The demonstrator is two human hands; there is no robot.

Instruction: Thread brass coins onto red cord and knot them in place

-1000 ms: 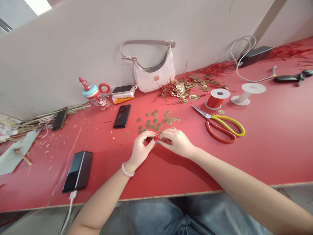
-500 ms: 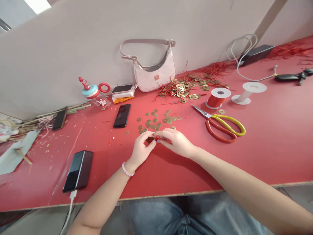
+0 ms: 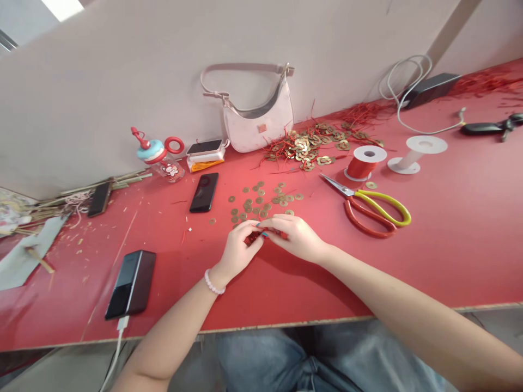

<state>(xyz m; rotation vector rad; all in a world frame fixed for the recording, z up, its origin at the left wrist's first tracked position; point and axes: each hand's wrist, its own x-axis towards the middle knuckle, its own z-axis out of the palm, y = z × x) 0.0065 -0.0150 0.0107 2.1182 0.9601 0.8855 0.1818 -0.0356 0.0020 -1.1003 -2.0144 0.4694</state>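
Note:
My left hand [image 3: 237, 251] and my right hand [image 3: 296, 238] meet fingertip to fingertip over the red table [image 3: 449, 239], both pinched on a small red cord piece [image 3: 261, 234] that the fingers mostly hide. Just beyond them lie several loose brass coins [image 3: 261, 200]. A pearl bracelet circles my left wrist. Further back, a heap of coins tangled with red cord [image 3: 314, 144] rests near the wall.
Red and yellow scissors [image 3: 370, 209] lie right of my hands, with a red cord spool [image 3: 362, 162] and an empty white spool [image 3: 417, 152] behind. A black phone [image 3: 203, 192], a charging power bank [image 3: 131, 283], a white handbag [image 3: 255, 117] and a toy bottle [image 3: 161, 158] stand left and back.
My hands have stayed together at the same spot; the fingers shifted slightly around the cord piece. The view tilted a little.

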